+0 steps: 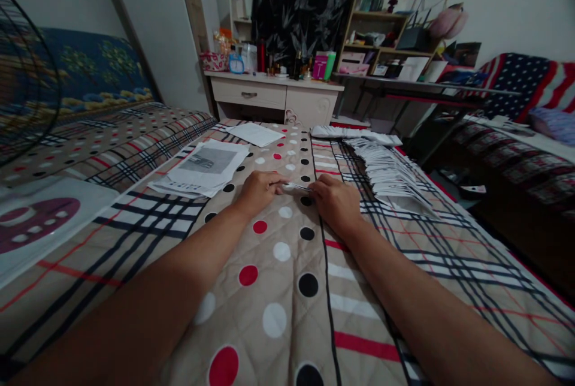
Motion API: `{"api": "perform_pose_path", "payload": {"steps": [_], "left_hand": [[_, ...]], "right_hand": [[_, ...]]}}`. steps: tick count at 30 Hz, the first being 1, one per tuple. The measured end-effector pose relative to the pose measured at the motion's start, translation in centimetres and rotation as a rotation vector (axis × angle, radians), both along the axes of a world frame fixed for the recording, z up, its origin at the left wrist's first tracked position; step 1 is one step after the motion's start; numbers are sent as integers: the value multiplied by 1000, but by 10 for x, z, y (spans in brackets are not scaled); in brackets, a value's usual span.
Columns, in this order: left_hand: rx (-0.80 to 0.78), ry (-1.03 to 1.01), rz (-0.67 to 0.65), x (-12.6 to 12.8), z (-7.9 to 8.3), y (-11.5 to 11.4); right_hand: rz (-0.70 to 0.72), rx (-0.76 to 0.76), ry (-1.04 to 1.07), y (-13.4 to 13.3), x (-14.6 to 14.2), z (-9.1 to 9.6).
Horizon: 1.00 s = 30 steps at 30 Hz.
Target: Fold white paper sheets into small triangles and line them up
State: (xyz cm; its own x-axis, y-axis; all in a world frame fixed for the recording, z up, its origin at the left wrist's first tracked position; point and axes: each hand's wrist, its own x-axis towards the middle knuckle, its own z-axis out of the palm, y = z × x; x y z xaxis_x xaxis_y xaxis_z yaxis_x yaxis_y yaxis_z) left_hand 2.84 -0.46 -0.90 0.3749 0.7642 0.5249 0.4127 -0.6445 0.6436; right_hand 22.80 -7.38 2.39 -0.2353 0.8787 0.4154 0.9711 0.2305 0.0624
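Note:
Both my arms reach forward over a quilted bedspread (278, 290) with dots and plaid stripes. My left hand (258, 190) and my right hand (336, 201) press together on a small folded sheet of paper (296, 186) lying flat on the bed between them. Fingers of both hands pinch its edges. To the right of my right hand, a long overlapping row of folded white papers (390, 173) runs away from me. A stack of flat printed sheets (204, 167) lies left of my left hand.
Another white sheet (254, 133) lies further up the bed. A fan's base (36, 221) and grille stand at the left. Beyond the bed are a white drawer desk (274, 95) with bottles, cluttered shelves (381, 38), and a second bed (516, 152) on the right.

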Motion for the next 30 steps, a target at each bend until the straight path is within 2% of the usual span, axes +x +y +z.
{"api": "perform_pose_path", "payload": {"steps": [2, 5, 13, 17, 21, 26, 28, 30], "left_hand": [[-23, 17, 7, -1, 1, 0], [-23, 47, 36, -1, 2, 0], [-49, 68, 6, 0, -1, 0], [-41, 85, 9, 0, 0, 1], [-26, 108, 16, 1, -1, 3], [-100, 8, 33, 1, 4, 1], [-33, -9, 77, 0, 7, 0], [108, 32, 135, 0, 9, -1]], "right_hand": [[-12, -21, -9, -5, 0, 1], [65, -16, -71, -14, 9, 1], [256, 72, -121, -52, 63, -8], [203, 111, -100, -60, 77, -13], [181, 117, -87, -54, 77, -14], [142, 94, -147, -24, 59, -6], [103, 57, -168, -9, 44, -2], [88, 32, -170, 5, 27, 0]]}}
